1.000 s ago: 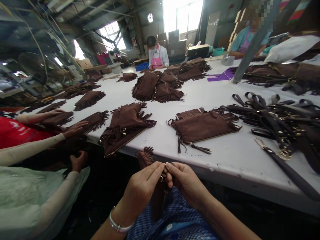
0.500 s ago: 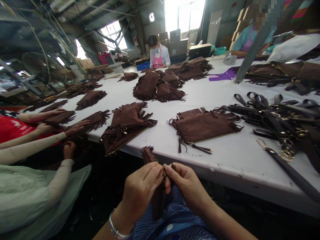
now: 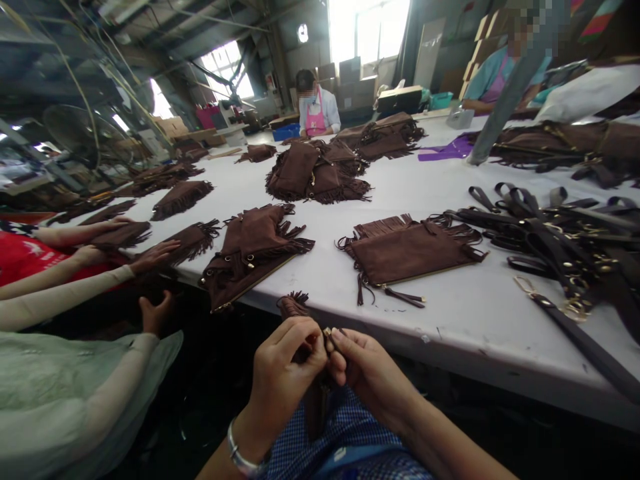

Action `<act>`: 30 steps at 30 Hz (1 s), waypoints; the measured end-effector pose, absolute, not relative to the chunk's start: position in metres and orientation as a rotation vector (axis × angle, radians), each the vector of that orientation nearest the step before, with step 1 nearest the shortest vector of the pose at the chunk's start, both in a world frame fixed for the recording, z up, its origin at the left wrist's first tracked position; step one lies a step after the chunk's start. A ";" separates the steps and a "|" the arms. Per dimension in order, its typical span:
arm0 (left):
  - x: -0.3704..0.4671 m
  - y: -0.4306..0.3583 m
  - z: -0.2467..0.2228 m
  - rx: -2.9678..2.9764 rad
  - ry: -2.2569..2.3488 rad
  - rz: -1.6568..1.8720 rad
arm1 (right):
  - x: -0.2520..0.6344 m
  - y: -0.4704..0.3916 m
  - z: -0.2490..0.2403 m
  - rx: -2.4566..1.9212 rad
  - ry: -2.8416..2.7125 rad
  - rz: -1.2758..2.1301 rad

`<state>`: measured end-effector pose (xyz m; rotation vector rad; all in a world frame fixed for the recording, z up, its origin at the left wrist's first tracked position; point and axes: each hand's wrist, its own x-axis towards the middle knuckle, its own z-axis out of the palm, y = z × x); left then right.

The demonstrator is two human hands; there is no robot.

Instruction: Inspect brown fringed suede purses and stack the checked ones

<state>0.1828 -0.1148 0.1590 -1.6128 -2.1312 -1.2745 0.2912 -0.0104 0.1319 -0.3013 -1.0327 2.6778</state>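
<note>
Over my lap, at the table's front edge, hangs a brown fringed bag (image 3: 315,407), partly covered by my hands. My left hand (image 3: 287,363) is closed in a pinch beside a small gold metal piece (image 3: 327,332); what lies between its fingertips is too small to make out. My right hand (image 3: 370,367) pinches a thin dark strap end next to that metal piece. On the table, one brown fringed bag (image 3: 410,253) lies ahead to the right, and another (image 3: 255,247) lies ahead to the left.
The white table (image 3: 390,193) holds more brown bags (image 3: 315,170) at its middle. A pile of dark straps (image 3: 550,240) lies right, near a grey post (image 3: 510,83). Co-workers' arms (image 3: 70,287) reach in at left; two people sit across the table.
My left hand's fingers have curled and shifted slightly from the metal piece, which shows more now. At left, a co-worker's lower hand has moved right and its thumb has spread.
</note>
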 end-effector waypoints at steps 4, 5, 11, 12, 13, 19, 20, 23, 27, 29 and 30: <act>0.178 -0.118 0.151 -1.630 -2.073 -1.254 | 0.289 -0.009 0.128 -0.328 -0.916 2.719; 0.176 -0.120 0.148 -1.656 -2.032 -1.212 | 0.288 -0.009 0.127 -0.335 -0.903 2.724; 0.166 -0.126 0.136 -1.821 -1.832 -1.001 | 0.285 -0.008 0.122 -0.342 -0.919 2.755; 0.166 -0.126 0.136 -1.824 -1.827 -0.979 | 0.285 -0.008 0.121 -0.343 -0.917 2.758; 0.165 -0.126 0.136 -1.826 -1.820 -0.958 | 0.284 -0.007 0.121 -0.344 -0.913 2.761; 0.166 -0.124 0.139 -1.838 -1.838 -0.903 | 0.288 -0.005 0.125 -0.317 -0.963 2.748; 0.167 -0.124 0.141 -1.864 -1.849 -0.900 | 0.289 -0.005 0.126 -0.308 -0.997 2.740; 0.168 -0.123 0.148 -1.942 -1.886 -0.920 | 0.293 -0.001 0.129 -0.289 -1.122 2.702; 0.168 -0.122 0.160 -1.956 -1.979 -0.978 | 0.297 0.003 0.130 -0.265 -1.296 2.620; 0.168 -0.122 0.163 -1.931 -1.995 -1.002 | 0.298 0.004 0.130 -0.253 -1.347 2.615; 0.168 -0.122 0.164 -1.908 -1.996 -1.019 | 0.298 0.004 0.130 -0.245 -1.350 2.623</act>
